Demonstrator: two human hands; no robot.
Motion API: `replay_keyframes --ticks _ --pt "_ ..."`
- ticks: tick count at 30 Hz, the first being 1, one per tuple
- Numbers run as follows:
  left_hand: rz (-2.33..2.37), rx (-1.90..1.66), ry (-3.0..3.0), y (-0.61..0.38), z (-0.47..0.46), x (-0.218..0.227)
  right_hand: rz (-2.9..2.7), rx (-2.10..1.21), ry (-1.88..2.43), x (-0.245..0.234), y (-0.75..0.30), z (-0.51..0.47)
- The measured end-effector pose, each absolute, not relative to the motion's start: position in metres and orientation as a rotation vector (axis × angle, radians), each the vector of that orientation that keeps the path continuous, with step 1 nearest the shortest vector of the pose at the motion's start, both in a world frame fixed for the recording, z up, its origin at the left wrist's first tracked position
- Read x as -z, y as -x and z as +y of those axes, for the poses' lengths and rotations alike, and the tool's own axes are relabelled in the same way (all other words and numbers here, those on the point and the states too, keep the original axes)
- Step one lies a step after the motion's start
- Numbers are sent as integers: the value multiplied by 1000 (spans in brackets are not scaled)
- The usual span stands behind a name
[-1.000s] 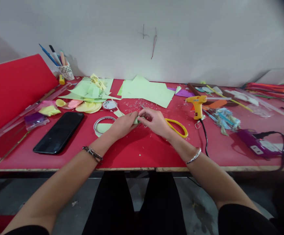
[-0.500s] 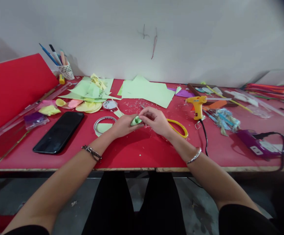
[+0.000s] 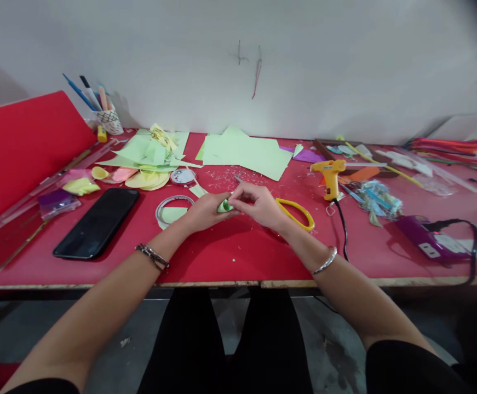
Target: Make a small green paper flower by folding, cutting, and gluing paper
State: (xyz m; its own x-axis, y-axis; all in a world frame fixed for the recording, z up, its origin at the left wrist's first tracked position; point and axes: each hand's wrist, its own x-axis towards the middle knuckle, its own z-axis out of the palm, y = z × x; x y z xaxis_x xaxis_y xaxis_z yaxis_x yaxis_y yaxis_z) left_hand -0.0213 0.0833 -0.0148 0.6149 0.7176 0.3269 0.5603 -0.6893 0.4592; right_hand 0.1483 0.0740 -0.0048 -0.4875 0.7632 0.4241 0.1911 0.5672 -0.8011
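Green paper roll (image 3: 224, 207) uncovered between the hands

Its open end, mostly hidden by fingers one second ago, is now exposed. The roll is held above the red tabletop (image 3: 205, 265) by the left hand (image 3: 205, 212), whose fingers are curled around it. At its rim, the thumb and forefinger of the right hand (image 3: 259, 207) are brought close together; whether paper is pinched by them cannot be told. A white ring (image 3: 159, 213) is partly overlapped by the left hand; a yellow loop handle (image 3: 311, 222) is seen just beside the right wrist.
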Motion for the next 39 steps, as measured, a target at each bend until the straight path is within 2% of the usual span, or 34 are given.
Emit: replay_keyframes --ticks 8,16,39 --pt "974 -760 -2505 20 85 17 -2207 -455 713 0 -146 70" --pt "754 -1004 -2572 21 90 15 -2084 -629 723 0 -147 68" --pt "1062 -1206 -2485 18 86 16 -2082 -440 832 8 -137 66"
